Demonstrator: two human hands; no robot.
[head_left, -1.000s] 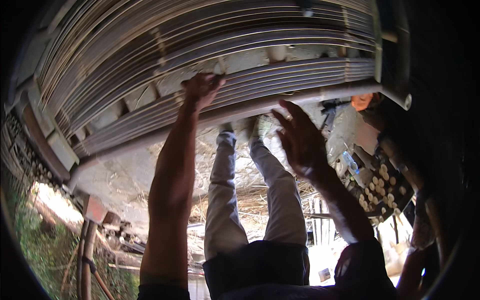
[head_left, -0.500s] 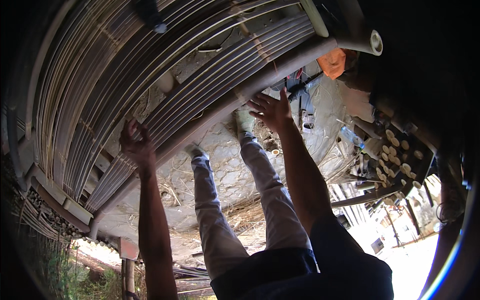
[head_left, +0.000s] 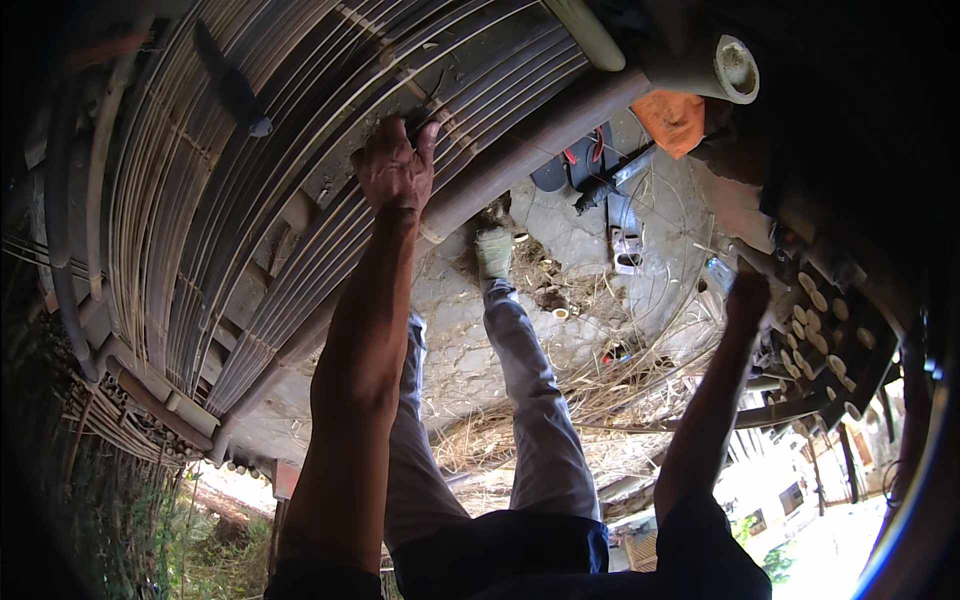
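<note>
My left hand (head_left: 395, 168) reaches over a bench-like bamboo frame with long thin slats (head_left: 300, 215). Its fingers are curled by a cross strip, around a small dark thing that I cannot make out. Out to the right, my right hand (head_left: 748, 296) is in shadow beside a clear plastic bottle (head_left: 719, 273). The hand partly covers the bottle in this view, and its fingers are too dark to read. A thick bamboo pole (head_left: 545, 138) forms the near edge of the frame. On the slats farther left lies a long dark object (head_left: 235, 95) with a grey tip.
An orange cloth (head_left: 672, 122) hangs by the open end of a bamboo tube (head_left: 738, 70). On the ground are sandals (head_left: 585, 160) and scattered straw (head_left: 480, 435). Cut bamboo pieces (head_left: 815, 330) are piled at the right. My legs (head_left: 530, 390) stand beside the frame.
My left hand has moved right and farther away along the slats. My right hand has left the pole and swung out to the right, near the bottle.
</note>
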